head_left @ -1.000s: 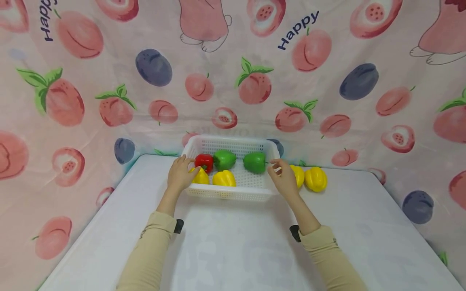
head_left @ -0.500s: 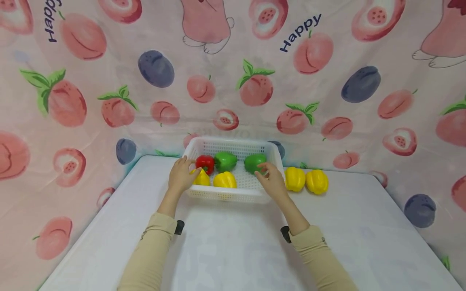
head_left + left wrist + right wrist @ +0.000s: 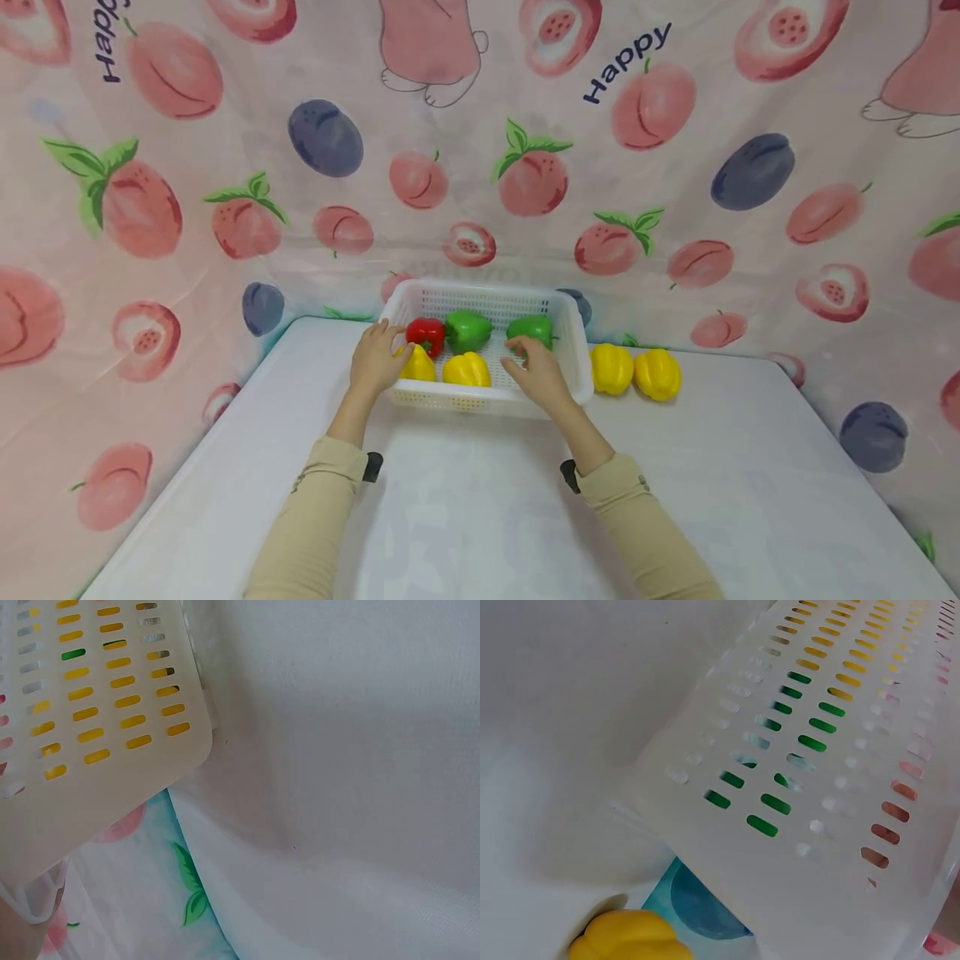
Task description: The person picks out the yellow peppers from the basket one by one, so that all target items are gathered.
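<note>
In the head view, a white perforated plastic basket (image 3: 582,367) stands at the back of the table. It holds a red bell pepper (image 3: 426,336), a green bell pepper (image 3: 468,330), another green bell pepper (image 3: 529,328) and two yellow bell peppers, one in front (image 3: 467,369) and one at the left (image 3: 418,364). My left hand (image 3: 375,358) lies at the left rim, thumb beside that left yellow pepper. Above the front right part, just before the right green pepper, is my right hand (image 3: 538,372), fingers loosely bent with nothing visible in them.
Outside the basket's right side, two more yellow bell peppers (image 3: 612,369) sit close together on the white table (image 3: 480,508). A fruit-printed cloth (image 3: 465,192) hangs right behind the table. The right wrist view shows the basket wall (image 3: 840,862) near a yellow pepper (image 3: 630,937).
My right hand has moved left, from beside the yellow peppers outside the right rim to over the basket interior. My left hand stays at the left rim. The peppers keep their places.
</note>
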Motion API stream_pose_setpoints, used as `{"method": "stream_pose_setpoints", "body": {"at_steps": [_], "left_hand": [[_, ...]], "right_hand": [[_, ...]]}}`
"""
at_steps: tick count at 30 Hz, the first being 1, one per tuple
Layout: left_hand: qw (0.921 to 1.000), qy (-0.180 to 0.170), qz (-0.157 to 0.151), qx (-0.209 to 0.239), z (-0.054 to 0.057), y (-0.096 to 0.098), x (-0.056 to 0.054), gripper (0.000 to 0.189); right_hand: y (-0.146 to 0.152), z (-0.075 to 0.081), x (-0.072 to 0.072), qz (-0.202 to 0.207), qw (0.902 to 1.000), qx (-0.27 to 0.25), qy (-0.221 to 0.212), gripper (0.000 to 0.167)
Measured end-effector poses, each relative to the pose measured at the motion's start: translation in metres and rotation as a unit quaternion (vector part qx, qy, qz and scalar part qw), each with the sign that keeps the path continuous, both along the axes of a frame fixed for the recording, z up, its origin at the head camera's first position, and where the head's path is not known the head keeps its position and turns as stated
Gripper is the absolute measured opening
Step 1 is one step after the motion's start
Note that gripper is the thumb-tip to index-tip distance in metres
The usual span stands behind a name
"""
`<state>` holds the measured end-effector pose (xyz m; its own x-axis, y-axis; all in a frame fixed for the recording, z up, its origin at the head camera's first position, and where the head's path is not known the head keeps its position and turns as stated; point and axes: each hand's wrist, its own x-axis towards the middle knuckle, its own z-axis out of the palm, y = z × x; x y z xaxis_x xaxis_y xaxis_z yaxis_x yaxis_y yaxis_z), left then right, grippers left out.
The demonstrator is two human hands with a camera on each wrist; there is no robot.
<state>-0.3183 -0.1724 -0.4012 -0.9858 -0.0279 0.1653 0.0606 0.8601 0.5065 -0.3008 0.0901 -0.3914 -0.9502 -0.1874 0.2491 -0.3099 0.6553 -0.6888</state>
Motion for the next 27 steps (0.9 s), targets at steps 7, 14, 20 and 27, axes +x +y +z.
{"method": "stream_pose_setpoints", "body": {"at_steps": [7,14,20,27], "left_hand": [[1.0,0.0,0.007,0.004,-0.001,0.0,0.002,0.039],[0.9999,0.011,0.003,0.006,0.001,0.0,0.001,0.037],[0.9998,0.018,0.001,0.008,0.0,0.0,-0.001,0.037],[0.9983,0.034,0.013,0.046,0.0,-0.002,0.0,0.038]], "right_hand": [[-0.007,-0.003,-0.007,0.015,0.9996,0.025,-0.006,0.031],[-0.01,-0.003,-0.012,0.031,0.9981,0.049,-0.019,0.032],[-0.014,-0.001,-0.016,0.037,0.996,0.074,-0.034,0.035],[-0.03,-0.002,-0.029,0.031,0.9924,0.111,-0.043,0.035]]}}
